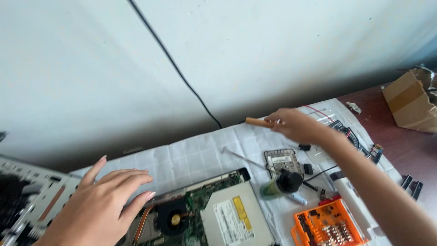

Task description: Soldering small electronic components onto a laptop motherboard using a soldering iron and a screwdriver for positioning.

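My right hand (298, 125) reaches out over the far side of the white cloth (195, 152) and is shut on a thin tool with a wooden handle (257, 121). My left hand (100, 200) hovers open, fingers spread, over the left part of an opened laptop chassis (200, 214). The chassis shows a green circuit board, a black round fan (173, 218) and a grey optical drive (234, 218). A small perforated metal part (280, 159) lies below my right hand, beside a thin metal rod (241, 157).
An orange case of screwdriver bits (327, 225) sits open at the bottom right. A green bottle with a black cap (280, 184) lies beside it. A cardboard box (409, 105) stands on the brown table at right. A black cable (177, 68) runs down the wall. A metal frame (22, 196) lies at left.
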